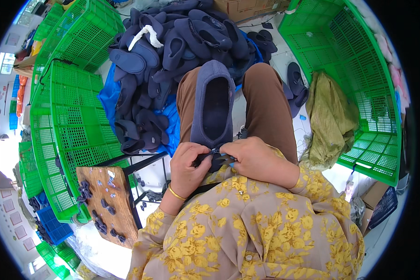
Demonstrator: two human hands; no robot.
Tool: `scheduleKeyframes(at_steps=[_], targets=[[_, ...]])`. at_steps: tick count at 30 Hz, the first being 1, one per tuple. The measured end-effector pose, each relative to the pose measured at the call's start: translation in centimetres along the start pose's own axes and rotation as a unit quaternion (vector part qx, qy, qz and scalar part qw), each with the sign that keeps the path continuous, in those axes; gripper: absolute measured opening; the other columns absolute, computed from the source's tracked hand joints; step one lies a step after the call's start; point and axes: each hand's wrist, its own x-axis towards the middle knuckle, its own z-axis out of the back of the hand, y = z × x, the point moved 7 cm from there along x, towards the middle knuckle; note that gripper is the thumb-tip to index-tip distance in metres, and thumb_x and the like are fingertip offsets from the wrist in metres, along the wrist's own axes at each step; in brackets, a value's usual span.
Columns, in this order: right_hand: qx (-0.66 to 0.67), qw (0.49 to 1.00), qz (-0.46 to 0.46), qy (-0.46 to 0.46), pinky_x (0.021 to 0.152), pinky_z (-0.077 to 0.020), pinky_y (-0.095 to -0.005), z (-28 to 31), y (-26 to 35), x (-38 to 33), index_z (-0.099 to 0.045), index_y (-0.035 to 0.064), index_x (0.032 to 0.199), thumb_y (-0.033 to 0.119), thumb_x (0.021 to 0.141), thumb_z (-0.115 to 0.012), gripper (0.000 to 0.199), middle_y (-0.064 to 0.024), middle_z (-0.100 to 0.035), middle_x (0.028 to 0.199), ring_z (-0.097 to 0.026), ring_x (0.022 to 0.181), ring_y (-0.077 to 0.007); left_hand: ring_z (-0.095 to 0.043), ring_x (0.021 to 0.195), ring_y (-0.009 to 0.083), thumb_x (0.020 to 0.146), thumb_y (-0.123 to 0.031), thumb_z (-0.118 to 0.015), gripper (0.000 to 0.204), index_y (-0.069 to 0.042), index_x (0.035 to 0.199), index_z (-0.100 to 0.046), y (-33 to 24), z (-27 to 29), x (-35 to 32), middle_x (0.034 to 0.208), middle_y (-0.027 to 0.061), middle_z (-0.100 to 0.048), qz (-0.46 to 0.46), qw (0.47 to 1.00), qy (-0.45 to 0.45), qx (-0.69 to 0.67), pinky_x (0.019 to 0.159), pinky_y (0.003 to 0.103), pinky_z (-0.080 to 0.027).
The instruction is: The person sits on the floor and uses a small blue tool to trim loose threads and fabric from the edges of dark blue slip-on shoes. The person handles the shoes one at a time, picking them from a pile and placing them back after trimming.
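Observation:
A dark navy slip-on shoe (199, 105) lies along my lap between my knees, its opening facing up and its rounded end away from me. My left hand (186, 168) is closed, thumb and fingertips pinching a small dark piece at the shoe's near end. Against that same spot, the fingertips of my right hand (259, 158) press together, meeting those of the left. Dark pointed blades with a bit of blue, seemingly small scissors (224, 161), stick out from under my right fingers. My fingers mostly hide the piece between them.
A large heap of navy shoes (172, 46) lies ahead on blue sheeting (108, 95). Green crates (79, 135) stand at left, another crate (359, 84) at right with an olive sack (329, 116). Small dark bows (100, 221) lie on a wooden stool (121, 205) by my left arm.

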Motion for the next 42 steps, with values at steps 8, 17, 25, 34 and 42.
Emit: scheduleKeyframes(at_steps=[8,17,25,34,42], targets=[[-0.002,1.000,0.019,-0.021,0.067,-0.0514,-0.0442,-1.2,-0.5,0.7,-0.056,0.0029,0.084,0.006,0.072,-0.065,0.015,-0.0147,-0.064,0.079,-0.066,0.077,-0.0341,-0.060,0.075,0.0244,0.069,0.001,-0.073,0.015,-0.004,0.082,-0.067,0.3,-0.1,-0.1,0.081,0.0077,-0.064,0.008,1.000,-0.004,0.011,0.066,0.032,-0.048],[0.018,0.999,-0.044,-0.023,0.065,-0.0508,-0.0463,-0.7,-0.6,0.6,-0.062,0.0065,0.088,0.007,0.073,-0.066,0.016,-0.0143,-0.066,0.073,-0.066,0.072,-0.0360,-0.060,0.074,0.0240,0.071,-0.002,-0.076,0.016,-0.004,0.083,-0.066,0.1,0.4,-0.8,0.084,0.0088,-0.062,0.043,0.998,-0.034,0.012,0.064,0.033,-0.048],[-0.003,0.998,-0.060,-0.019,0.062,-0.0504,-0.0471,-1.1,-1.0,0.4,-0.061,0.0070,0.091,0.007,0.075,-0.065,0.016,-0.0137,-0.064,0.068,-0.066,0.069,-0.0362,-0.058,0.073,0.0242,0.071,-0.001,-0.076,0.016,-0.005,0.084,-0.068,0.2,0.1,-1.0,0.080,0.0083,-0.058,0.016,0.999,-0.024,0.036,0.063,0.032,-0.046],[-0.064,0.994,-0.083,0.014,0.056,-0.0492,-0.0468,-3.4,-1.1,0.7,-0.051,0.0043,0.099,0.006,0.075,-0.064,0.027,-0.0153,-0.064,0.065,-0.066,0.064,-0.0354,-0.053,0.065,0.0119,0.070,0.005,-0.073,0.019,-0.002,0.087,-0.071,1.1,0.0,-1.0,0.079,0.0047,-0.058,0.050,0.998,-0.012,-0.038,0.058,0.023,-0.042],[0.017,0.998,-0.053,-0.013,0.061,-0.0487,-0.0486,-2.9,-1.5,0.0,-0.051,0.0068,0.105,0.003,0.078,-0.061,0.029,-0.0162,-0.064,0.069,-0.065,0.068,-0.0380,-0.055,0.068,0.0096,0.076,0.004,-0.073,0.013,0.001,0.088,-0.070,0.5,0.2,-1.3,0.085,0.0046,-0.060,0.063,0.996,-0.034,-0.051,0.059,0.022,-0.043]])
